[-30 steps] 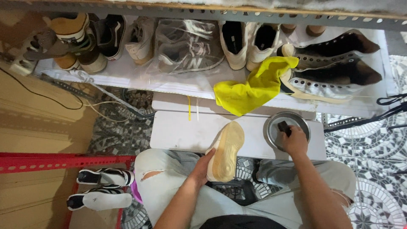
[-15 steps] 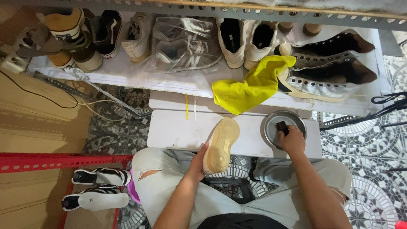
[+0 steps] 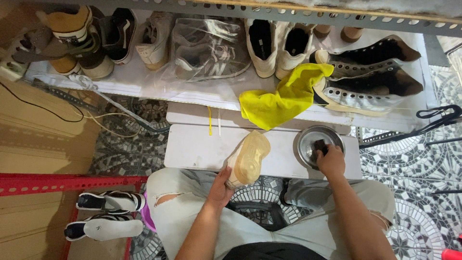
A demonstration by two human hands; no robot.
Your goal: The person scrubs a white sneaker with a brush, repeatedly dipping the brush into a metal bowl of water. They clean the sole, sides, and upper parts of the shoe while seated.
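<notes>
Shoe [image 3: 248, 163] gripped in left hand [image 3: 220, 188] over white bench [image 3: 197, 149]; right hand [image 3: 331, 161] holds brush [image 3: 321, 146] in steel bowl [image 3: 304, 144]

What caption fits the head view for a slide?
Left hand holds a sole-up shoe; right hand dips a dark brush into a metal bowl.

Yellow cloth [image 3: 281, 98], translucent yellowish sole [image 3: 249, 158], silver bowl [image 3: 304, 144].

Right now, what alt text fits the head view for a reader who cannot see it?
A seated person's left hand holds a pale shoe sole-up over a white bench, while the right hand presses a dark brush into a metal bowl. A yellow cloth hangs from a shoe-filled shelf behind.
</notes>
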